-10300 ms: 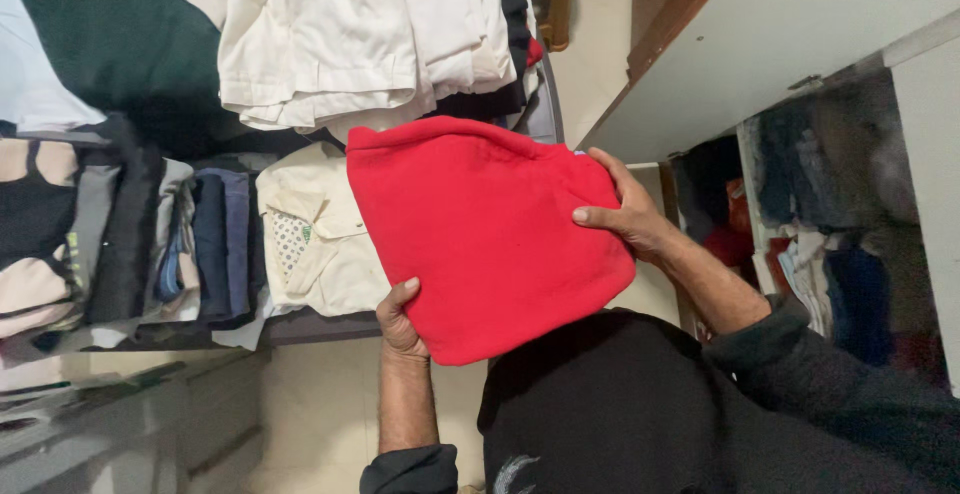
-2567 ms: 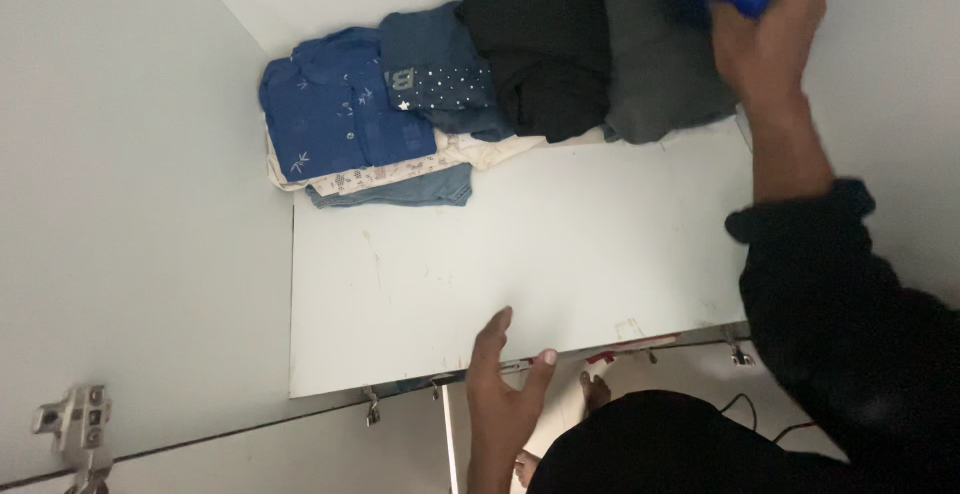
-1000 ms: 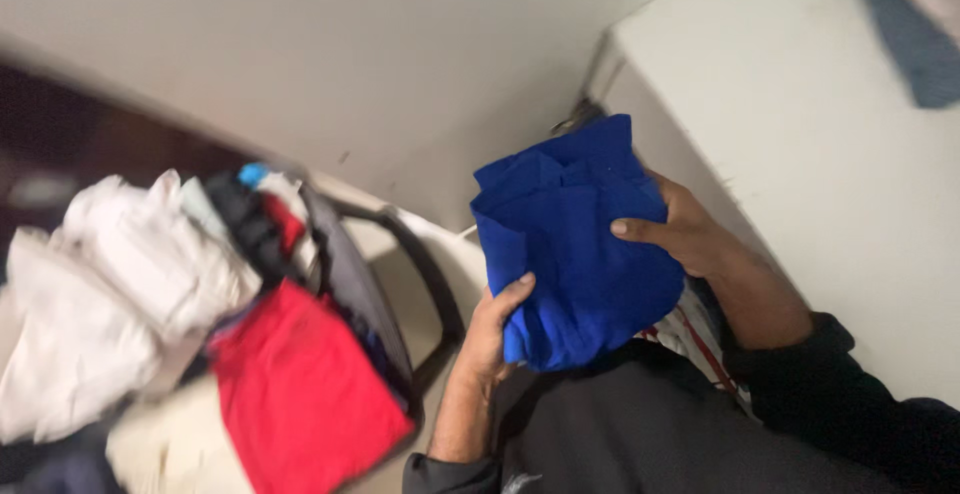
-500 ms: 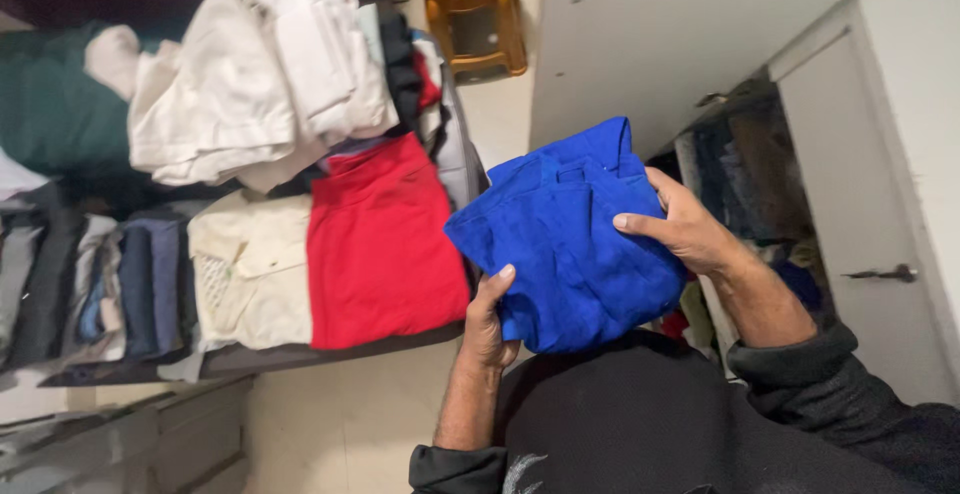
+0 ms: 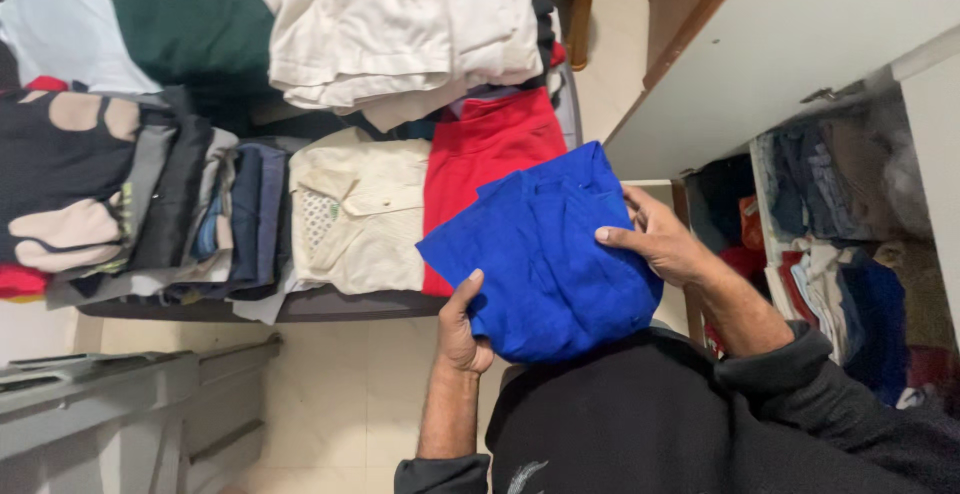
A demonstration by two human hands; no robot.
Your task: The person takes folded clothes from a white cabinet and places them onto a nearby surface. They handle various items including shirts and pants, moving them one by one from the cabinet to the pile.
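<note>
Hands are numbering two, and both are holding one folded blue garment. The left hand is gripping its lower edge, thumb lying on top; the right hand is clasping its right side, fingers pressing on the cloth. This garment is bright blue, thick and a little creased. It is hovering just in front of one red folded garment, which is lying beside one cream shirt and below one pile of white clothes.
</note>
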